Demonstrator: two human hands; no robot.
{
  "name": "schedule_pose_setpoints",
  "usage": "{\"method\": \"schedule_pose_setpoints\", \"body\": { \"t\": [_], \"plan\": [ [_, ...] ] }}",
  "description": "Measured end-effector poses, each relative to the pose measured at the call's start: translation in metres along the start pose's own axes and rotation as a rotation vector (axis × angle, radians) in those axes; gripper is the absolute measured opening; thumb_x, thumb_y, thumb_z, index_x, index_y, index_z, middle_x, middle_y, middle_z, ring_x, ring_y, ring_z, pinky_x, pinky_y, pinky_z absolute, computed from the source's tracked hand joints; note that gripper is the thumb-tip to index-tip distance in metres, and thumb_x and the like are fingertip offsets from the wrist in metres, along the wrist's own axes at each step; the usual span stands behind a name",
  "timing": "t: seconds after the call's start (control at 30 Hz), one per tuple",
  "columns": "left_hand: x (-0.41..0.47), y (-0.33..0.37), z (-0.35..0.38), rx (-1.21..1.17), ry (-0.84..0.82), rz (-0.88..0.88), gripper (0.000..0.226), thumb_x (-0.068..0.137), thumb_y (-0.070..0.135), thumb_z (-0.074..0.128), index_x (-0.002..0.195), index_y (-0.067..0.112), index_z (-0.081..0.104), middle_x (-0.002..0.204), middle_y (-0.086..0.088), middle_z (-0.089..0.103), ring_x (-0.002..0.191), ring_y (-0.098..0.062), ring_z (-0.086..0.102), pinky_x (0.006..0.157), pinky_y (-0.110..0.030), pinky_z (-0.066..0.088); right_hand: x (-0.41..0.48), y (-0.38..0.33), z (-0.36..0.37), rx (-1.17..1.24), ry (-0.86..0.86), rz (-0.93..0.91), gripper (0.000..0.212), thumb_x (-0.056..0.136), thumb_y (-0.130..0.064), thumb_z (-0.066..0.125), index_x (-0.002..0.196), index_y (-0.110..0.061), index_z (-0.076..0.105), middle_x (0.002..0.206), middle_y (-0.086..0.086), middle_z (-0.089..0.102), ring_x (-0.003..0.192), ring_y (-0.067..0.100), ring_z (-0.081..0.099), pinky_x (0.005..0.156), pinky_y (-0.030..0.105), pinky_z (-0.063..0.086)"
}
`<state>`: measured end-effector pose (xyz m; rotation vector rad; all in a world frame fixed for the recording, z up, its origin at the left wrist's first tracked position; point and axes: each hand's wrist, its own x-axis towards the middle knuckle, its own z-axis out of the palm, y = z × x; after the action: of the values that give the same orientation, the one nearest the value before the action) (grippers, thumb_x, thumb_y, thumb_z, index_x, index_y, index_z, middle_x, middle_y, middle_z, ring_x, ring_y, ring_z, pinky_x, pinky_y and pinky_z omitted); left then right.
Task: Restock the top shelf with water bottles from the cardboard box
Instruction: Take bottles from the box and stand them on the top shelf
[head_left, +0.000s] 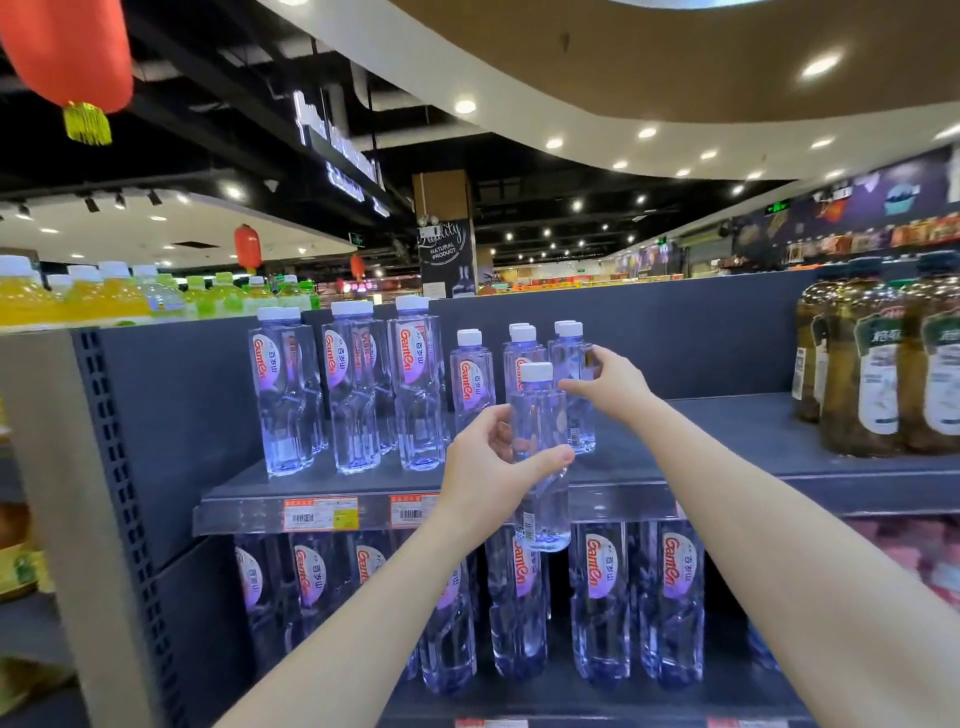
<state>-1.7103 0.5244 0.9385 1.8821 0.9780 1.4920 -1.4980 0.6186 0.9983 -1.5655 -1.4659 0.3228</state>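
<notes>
Restocking: a bottle (540, 457) is held clamped in the left hand (488, 467) before the top shelf (727, 441).
Right hand (608, 384): apparently closed on a shelved bottle (574, 384).
Risk: neighbours toppled by crowding.

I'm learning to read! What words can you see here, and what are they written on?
"Ganten": labels of the tall water bottles on the top shelf, and of the lower-shelf bottles.
"NATURAL PRODUCT": black hanging sign.
Too blurred or small to read: price tags, brown bottles' labels, white ceiling lettering.
</notes>
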Motion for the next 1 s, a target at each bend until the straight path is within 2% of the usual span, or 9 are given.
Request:
{"method": "schedule_pose_setpoints", "body": {
  "t": [0.1, 0.17, 0.27, 0.33, 0.43, 0.6, 0.67, 0.77, 1.0],
  "plan": [
    [0.002, 0.003, 0.007, 0.009, 0.005, 0.004, 0.077, 0.063, 0.052, 0.092, 0.129, 0.025, 0.062, 0.098, 0.007, 0.063, 0.072, 0.010, 0.058, 0.069, -0.008, 0.045, -0.019, -0.003, -0.009, 0.042, 0.089, 0.062, 0.083, 0.084, -0.044, 0.075, 0.151, -0.009, 0.040, 0.145, 0.011, 0.053, 0.129, 0.028, 0.053, 0.096, 0.037, 0.044],
    [0.005, 0.008, 0.013, 0.005, 0.018, 0.002, 0.079, 0.063, 0.052, 0.092, 0.130, 0.025, 0.061, 0.096, 0.009, 0.062, 0.072, 0.010, 0.058, 0.068, -0.007, 0.045, -0.036, -0.006, -0.019, 0.120, 0.140, 0.026, 0.048, 0.087, -0.033, 0.070, 0.128, -0.011, 0.059, 0.122, 0.009, 0.067, 0.108, 0.024, 0.063, 0.084, 0.034, 0.048],
    [0.013, 0.019, 0.024, 0.000, 0.040, -0.009, 0.070, 0.065, 0.051, 0.091, 0.125, 0.029, 0.062, 0.092, 0.012, 0.068, 0.074, 0.009, 0.062, 0.069, -0.010, 0.046, -0.064, -0.013, -0.037, 0.436, -0.120, 0.017, 0.016, 0.092, -0.017, 0.058, 0.102, -0.010, 0.069, 0.097, 0.013, 0.074, 0.078, 0.021, 0.070, 0.076, 0.039, 0.058],
    [0.019, 0.028, 0.035, 0.005, 0.057, -0.004, 0.053, 0.064, 0.054, 0.091, 0.109, 0.043, 0.064, 0.093, 0.009, 0.072, 0.078, 0.004, 0.066, 0.072, -0.016, 0.050, -0.076, -0.015, -0.050, 0.543, -0.244, -0.017, 0.026, 0.091, -0.012, 0.051, 0.104, -0.004, 0.072, 0.098, 0.017, 0.075, 0.079, 0.023, 0.073, 0.081, 0.043, 0.062],
    [0.029, 0.039, 0.051, 0.044, 0.076, -0.006, 0.042, 0.062, 0.059, 0.089, 0.090, 0.054, 0.058, 0.094, 0.008, 0.068, 0.073, 0.008, 0.060, 0.062, -0.010, 0.044, -0.089, -0.013, -0.066, 0.537, -0.311, -0.071, 0.035, 0.081, -0.021, 0.059, 0.112, -0.008, 0.068, 0.092, -0.001, 0.077, 0.083, 0.016, 0.076, 0.078, 0.038, 0.064],
    [0.042, 0.042, 0.071, 0.078, 0.078, -0.042, 0.059, 0.076, 0.041, 0.085, 0.127, 0.031, 0.058, 0.088, 0.015, 0.059, 0.074, 0.004, 0.059, 0.053, -0.004, 0.040, -0.092, -0.010, -0.066, 0.442, -0.177, -0.106, 0.037, 0.073, -0.028, 0.086, 0.106, -0.023, 0.070, 0.088, 0.001, 0.078, 0.082, 0.016, 0.077, 0.074, 0.037, 0.061],
    [0.044, 0.044, 0.072, 0.098, 0.054, -0.046, 0.083, 0.074, 0.049, 0.085, 0.145, 0.026, 0.049, 0.096, 0.020, 0.057, 0.088, 0.002, 0.061, 0.065, -0.006, 0.043, -0.088, -0.013, -0.066, 0.467, -0.128, -0.099, 0.032, 0.075, -0.025, 0.086, 0.103, -0.021, 0.071, 0.088, 0.005, 0.077, 0.077, 0.015, 0.075, 0.074, 0.039, 0.062],
    [0.045, 0.046, 0.060, 0.195, 0.036, -0.062, 0.110, 0.066, 0.064, 0.086, 0.155, 0.023, 0.035, 0.112, 0.015, 0.056, 0.111, -0.013, 0.059, 0.090, -0.031, 0.050, -0.077, -0.016, -0.065, 0.472, -0.085, -0.101, 0.034, 0.078, -0.024, 0.085, 0.107, -0.021, 0.068, 0.095, 0.008, 0.073, 0.079, 0.018, 0.072, 0.074, 0.038, 0.062],
    [0.029, 0.024, 0.031, 0.321, 0.018, -0.100, 0.078, 0.075, 0.054, 0.083, 0.139, 0.024, 0.050, 0.118, 0.007, 0.060, 0.106, -0.012, 0.062, 0.087, -0.032, 0.053, -0.056, -0.008, -0.042, 0.392, -0.037, -0.067, 0.042, 0.076, -0.025, 0.088, 0.110, -0.021, 0.064, 0.094, 0.000, 0.069, 0.086, 0.017, 0.069, 0.066, 0.031, 0.052]
  ]
}}
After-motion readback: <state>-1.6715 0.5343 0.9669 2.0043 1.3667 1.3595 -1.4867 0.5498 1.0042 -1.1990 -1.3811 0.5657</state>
